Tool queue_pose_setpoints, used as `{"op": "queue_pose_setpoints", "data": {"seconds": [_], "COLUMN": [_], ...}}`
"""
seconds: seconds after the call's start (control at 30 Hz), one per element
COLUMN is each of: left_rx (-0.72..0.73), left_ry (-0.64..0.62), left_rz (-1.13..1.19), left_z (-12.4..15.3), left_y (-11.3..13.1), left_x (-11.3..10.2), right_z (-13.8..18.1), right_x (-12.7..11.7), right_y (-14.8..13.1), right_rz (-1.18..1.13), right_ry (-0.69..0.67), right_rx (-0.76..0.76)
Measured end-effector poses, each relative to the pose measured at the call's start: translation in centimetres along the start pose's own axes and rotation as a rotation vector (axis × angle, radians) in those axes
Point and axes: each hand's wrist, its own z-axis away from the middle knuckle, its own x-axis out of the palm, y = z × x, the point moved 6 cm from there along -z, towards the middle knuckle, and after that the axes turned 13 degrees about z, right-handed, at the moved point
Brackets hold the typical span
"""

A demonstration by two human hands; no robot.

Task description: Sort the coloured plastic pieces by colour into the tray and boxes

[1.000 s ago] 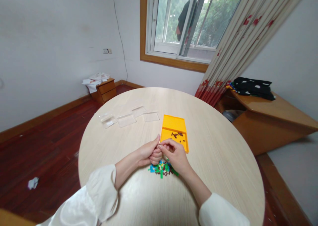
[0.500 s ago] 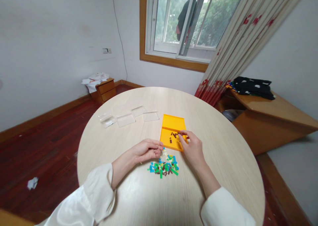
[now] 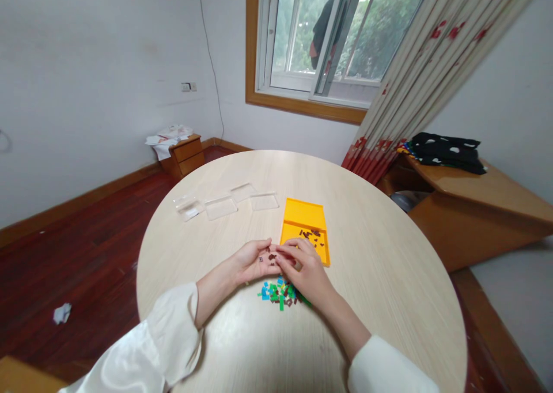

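Note:
My left hand (image 3: 254,262) is turned palm up above the table, its palm holding several small brown toy bricks (image 3: 272,257). My right hand (image 3: 305,266) reaches across to that palm with its fingertips pinched together among the bricks. What sits between those fingertips is hidden. Just beyond both hands lies an orange-yellow two-part tray (image 3: 304,213), with loose brown bricks (image 3: 311,234) scattered in its near part. Below my hands is a pile of green, blue and brown bricks (image 3: 280,294), partly covered by my right hand.
Several clear plastic boxes or lids (image 3: 221,207) lie at the back left of the round wooden table (image 3: 268,347). A tilted wooden cabinet (image 3: 466,208) bearing dark cloth stands to the right. Outside the window (image 3: 294,36) a person is partly visible.
My right hand has moved left from over the tray to my left palm. The left hand's fingers have uncurled, baring the brown bricks. More brown bricks show in the tray.

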Motion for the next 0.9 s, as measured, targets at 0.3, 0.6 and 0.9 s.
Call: {"op": "queue_pose_setpoints", "data": {"seconds": [0.3, 0.6, 0.9], "left_rx": [-0.008, 0.118, 0.205], "left_ry": [-0.053, -0.038, 0.022], "left_rz": [-0.026, -0.346, -0.379], "left_z": [0.3, 0.9, 0.7], "left_y": [-0.2, 0.2, 0.8], "left_x": [0.8, 1.4, 1.2], "right_z": [0.1, 0.0, 0.0], "right_x": [0.5, -1.3, -0.9], "right_y": [-0.1, 0.4, 0.4], "right_rz": [-0.002, -0.024, -0.119], "right_ry": [-0.049, 0.145, 0.109], "right_rx": [0.016, 0.011, 0.022]}}
